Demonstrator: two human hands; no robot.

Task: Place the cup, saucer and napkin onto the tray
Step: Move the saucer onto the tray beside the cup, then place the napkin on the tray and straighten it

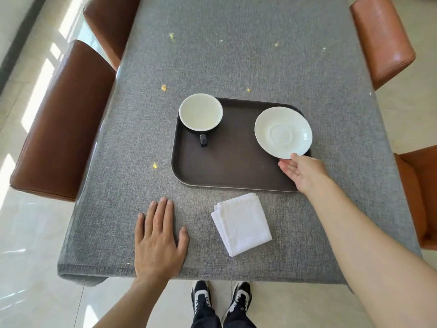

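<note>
Now our right hand pinches the near rim of the white saucer between its fingers over the tray, the cup beyond, while our left hand lies flat, fingers spread, the napkin beside them on the worktop.

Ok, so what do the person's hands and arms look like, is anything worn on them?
Both are bare: the left hand and the right hand show no gloves, rings, watch or bracelet, and no sleeves reach the visible forearms. Fingers are uncovered with short nails. Lower down, dark trousers and black-and-white sneakers are visible.
</note>
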